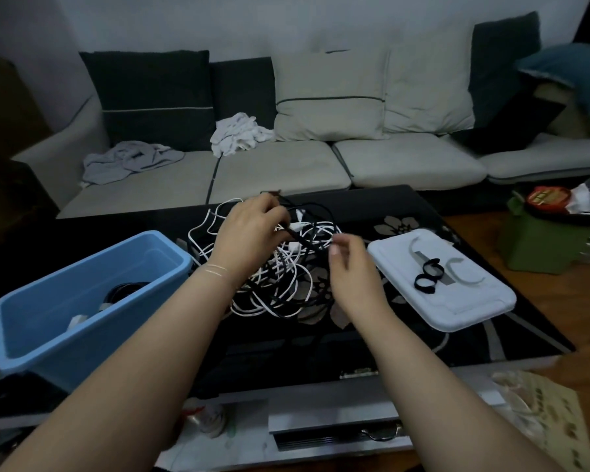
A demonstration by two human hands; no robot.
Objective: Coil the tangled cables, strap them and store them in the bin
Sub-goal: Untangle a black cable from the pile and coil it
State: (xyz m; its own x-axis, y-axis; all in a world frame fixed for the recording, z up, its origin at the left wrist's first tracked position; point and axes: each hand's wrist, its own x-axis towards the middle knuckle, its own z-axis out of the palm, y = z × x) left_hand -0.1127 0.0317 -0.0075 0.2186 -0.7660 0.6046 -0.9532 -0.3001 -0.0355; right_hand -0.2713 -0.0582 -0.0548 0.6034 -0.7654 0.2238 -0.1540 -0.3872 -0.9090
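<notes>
Cables (280,267), black and white, lie knotted in one heap on the bench (423,338) between the blue bin (48,321) and a white lid (457,301) carrying the straps (430,275). The left hand (252,229) pinches a black cable near its plug; the right hand (349,260) hovers just beside the heap, fingers loosely curled, holding nothing. Pulling hard on that one strand would likely cinch the knots tighter or drag the whole heap toward the bench edge.
</notes>
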